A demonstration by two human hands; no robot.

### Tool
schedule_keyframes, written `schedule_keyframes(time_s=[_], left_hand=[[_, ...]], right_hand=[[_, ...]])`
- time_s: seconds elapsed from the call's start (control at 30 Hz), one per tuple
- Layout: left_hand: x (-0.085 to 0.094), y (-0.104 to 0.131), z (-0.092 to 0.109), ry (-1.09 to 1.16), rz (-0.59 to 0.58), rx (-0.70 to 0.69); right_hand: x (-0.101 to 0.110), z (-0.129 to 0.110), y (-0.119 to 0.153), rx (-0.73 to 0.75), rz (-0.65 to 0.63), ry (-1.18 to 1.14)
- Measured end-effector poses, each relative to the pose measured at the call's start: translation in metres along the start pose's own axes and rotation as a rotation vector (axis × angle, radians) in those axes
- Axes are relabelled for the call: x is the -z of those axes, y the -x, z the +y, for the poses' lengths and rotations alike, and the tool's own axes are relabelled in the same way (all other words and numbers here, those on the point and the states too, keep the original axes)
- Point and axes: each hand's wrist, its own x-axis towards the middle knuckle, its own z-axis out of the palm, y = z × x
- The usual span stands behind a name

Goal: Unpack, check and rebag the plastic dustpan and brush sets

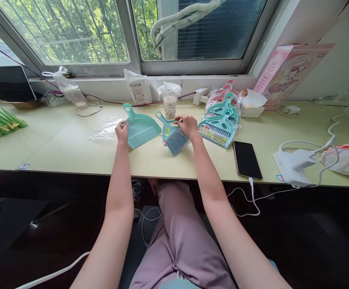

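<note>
From where I stand, the left hand (122,131) is closed on the left edge of the green dustpan (143,127), just below its handle. The pan sits in the middle of the table (72,150), its wide mouth facing near and right; I can't tell whether it lies fully flat. The right hand (188,125) pinches the far right corner of the small brush (169,127), just right of the pan. The brush handle points far and left, and its bristles, blurred, point near and right.

A light hold on the pan's rim looks enough; squeezing hard could bend thin plastic. The pinch on the brush seems best kept on the stiff head, off the bristles, so they don't splay. It would pay to mind the cup (170,106) just beyond the brush handle, since a careless swing could knock it. The loose plastic wrapper (106,128) lies near the left hand, and the wrapped sets (221,120) sit right of the right hand, so elbow room is modest.
</note>
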Motion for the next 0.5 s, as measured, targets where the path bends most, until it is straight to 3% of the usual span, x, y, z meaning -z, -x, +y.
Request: schedule_keyframes(time_s=[0.1,0.27,0.33,0.5], left_hand=[[-0.003,0.010,0.014,0.163,-0.055,-0.037],[-0.015,0.042,0.041,0.117,-0.486,-0.042],[-0.020,0.053,0.048,0.029,-0.596,-0.041],[-0.023,0.058,0.051,0.062,-0.561,-0.060]], right_hand=[[-0.001,-0.021,-0.001,0.027,0.040,-0.242],[-0.018,-0.058,0.015,-0.033,0.083,-0.293],[-0.023,-0.067,0.023,-0.068,0.091,-0.244],[-0.021,-0.072,0.025,-0.089,0.202,-0.144]])
